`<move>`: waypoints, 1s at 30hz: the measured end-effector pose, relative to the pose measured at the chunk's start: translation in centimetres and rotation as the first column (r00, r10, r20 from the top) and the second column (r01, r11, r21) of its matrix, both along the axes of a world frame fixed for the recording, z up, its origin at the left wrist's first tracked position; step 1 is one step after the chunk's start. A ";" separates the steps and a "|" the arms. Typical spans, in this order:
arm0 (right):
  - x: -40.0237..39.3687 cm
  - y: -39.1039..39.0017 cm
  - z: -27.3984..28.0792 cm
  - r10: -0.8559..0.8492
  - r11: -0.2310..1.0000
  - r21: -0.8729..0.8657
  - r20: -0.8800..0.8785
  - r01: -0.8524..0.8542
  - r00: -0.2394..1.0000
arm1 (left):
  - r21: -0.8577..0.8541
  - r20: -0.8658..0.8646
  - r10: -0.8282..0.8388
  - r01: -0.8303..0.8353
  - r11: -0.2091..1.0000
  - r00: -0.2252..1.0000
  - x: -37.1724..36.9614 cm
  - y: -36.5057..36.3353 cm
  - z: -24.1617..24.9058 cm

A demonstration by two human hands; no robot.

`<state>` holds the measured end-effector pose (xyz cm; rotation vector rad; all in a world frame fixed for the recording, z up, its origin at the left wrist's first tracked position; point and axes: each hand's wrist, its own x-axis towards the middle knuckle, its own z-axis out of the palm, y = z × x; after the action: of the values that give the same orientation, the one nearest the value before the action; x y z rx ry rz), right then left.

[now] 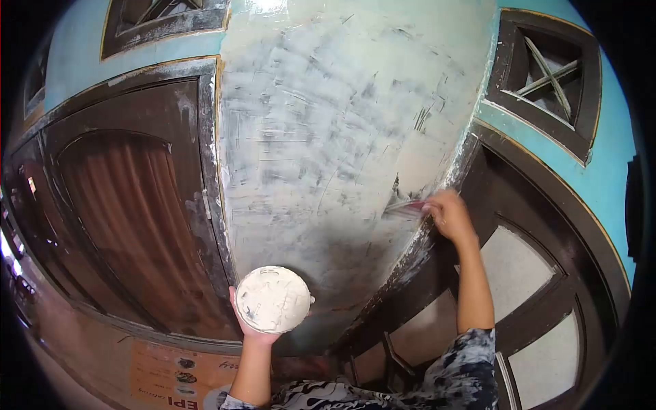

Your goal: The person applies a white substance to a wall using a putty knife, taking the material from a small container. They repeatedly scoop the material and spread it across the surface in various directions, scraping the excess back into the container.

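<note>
My left hand (254, 328) holds up a round tub of white wall putty (273, 299) from below and the side. The putty's surface is uneven, with ridges and a few dark marks. Out to the right, my right hand (447, 215) is closed around the handle of a putty knife (408, 208), slightly blurred. Its blade lies against the wall (328, 137), close to the right-hand door frame. Patchy whitish filler with dark streaks covers this wall section. The underside of the tub is hidden.
A dark wooden door with a curtained pane (126, 205) stands on the left. At right is another dark door with pale panels (516, 273), below a vent with crossed slats (547, 75). An orange printed banner (160, 376) lies low at left.
</note>
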<state>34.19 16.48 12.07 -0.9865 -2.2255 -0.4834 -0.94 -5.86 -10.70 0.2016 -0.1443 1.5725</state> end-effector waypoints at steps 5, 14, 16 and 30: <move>-1.5 2.0 -6.2 0.012 0.989 -0.144 0.226 0.021 0.974 | 0.087 -0.103 0.014 -0.005 0.996 0.995 0.2 0.3 0.0; 0.4 1.7 4.6 0.008 1.000 -0.006 -0.117 -0.008 0.993 | 0.052 -0.164 0.028 -0.020 0.998 0.986 0.3 -0.2 0.1; 0.2 0.9 2.6 0.037 0.980 -0.191 -0.084 -0.052 0.996 | 0.060 -0.142 0.020 -0.011 0.998 0.990 -0.2 -0.4 -0.4; -9.4 -5.0 -12.8 -0.210 0.008 -0.212 -0.956 -0.977 0.206 | 0.050 -0.077 0.044 -0.040 0.998 0.996 -0.4 -0.7 2.0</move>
<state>24.76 11.52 -0.78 -0.3710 -1.2854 1.7962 -1.39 -6.56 -8.66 0.3053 -0.1185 1.6015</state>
